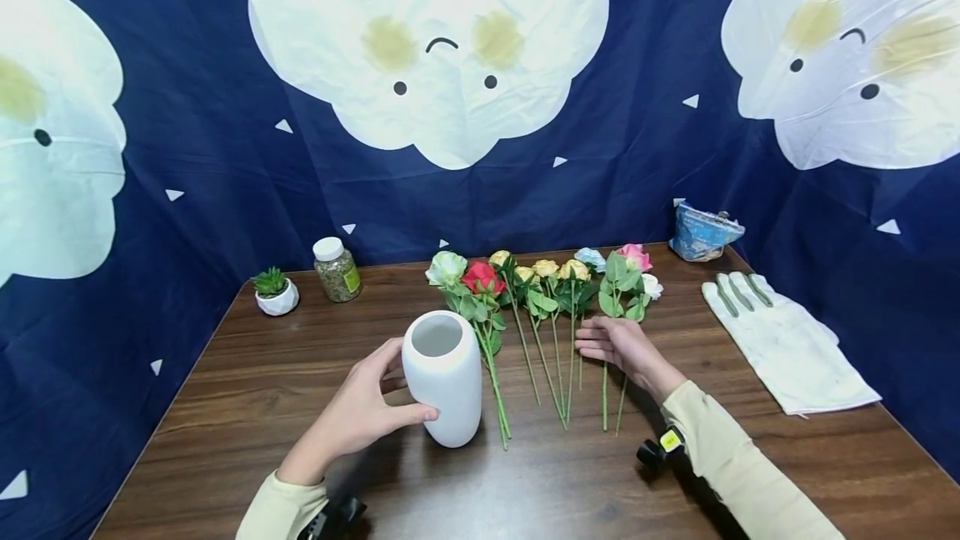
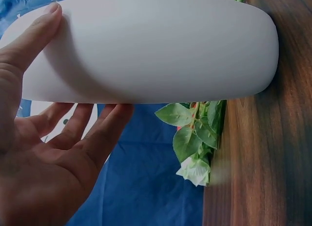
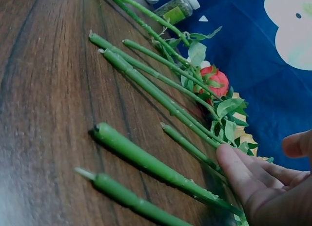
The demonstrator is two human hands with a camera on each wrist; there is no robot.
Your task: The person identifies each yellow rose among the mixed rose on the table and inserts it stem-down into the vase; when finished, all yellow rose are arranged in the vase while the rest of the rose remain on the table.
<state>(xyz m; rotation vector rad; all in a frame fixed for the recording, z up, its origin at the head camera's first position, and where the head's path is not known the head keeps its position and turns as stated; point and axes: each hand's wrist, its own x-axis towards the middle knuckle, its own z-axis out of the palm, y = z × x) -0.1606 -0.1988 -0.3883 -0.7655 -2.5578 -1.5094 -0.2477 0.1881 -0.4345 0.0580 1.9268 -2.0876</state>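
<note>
A white vase (image 1: 450,382) is upright over the table, its mouth facing up. My left hand (image 1: 365,402) grips its left side; in the left wrist view the thumb lies on one face of the vase (image 2: 161,50) and the fingertips touch another. Several artificial flowers lie in a row: a red rose (image 1: 482,277), a pale green one (image 1: 446,267), yellow ones (image 1: 574,270) and a pink one (image 1: 634,256). My right hand (image 1: 622,348) is among the stems, fingers extended; in the right wrist view the fingertips are close to a green stem (image 3: 192,145), contact unclear.
A small potted succulent (image 1: 277,292) and a jar with a white lid (image 1: 337,270) stand at the back left. At the right lie a blue pouch (image 1: 703,233) and a white glove (image 1: 787,348). A blue cloth with clouds hangs behind the wooden table (image 1: 247,390).
</note>
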